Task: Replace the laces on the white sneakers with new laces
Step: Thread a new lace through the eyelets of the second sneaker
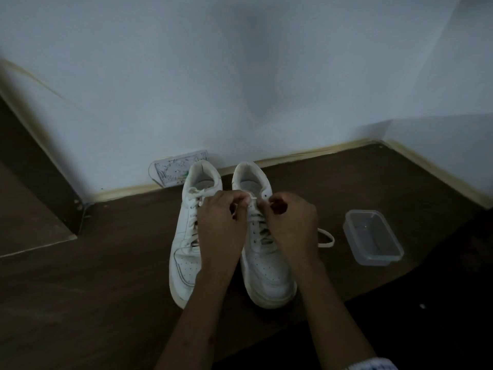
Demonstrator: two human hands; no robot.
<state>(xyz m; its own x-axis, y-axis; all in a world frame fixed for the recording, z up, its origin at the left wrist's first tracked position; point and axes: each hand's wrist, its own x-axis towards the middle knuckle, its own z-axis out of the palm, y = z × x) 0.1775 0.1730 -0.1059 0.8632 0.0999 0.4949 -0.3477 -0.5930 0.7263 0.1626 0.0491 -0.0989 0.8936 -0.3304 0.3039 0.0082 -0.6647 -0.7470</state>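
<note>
Lace (pixel 252 200) between both hands' grip

— What does the person wear?
— Both forearms are bare from elbow to wrist; the left hand (pixel 221 222) and right hand (pixel 292 222) carry no rings or watch.
— Any clothing?
— A strip of white fabric with faint blue marks (pixel 373 365) shows by the right elbow; the dim light hides its detail.
</note>
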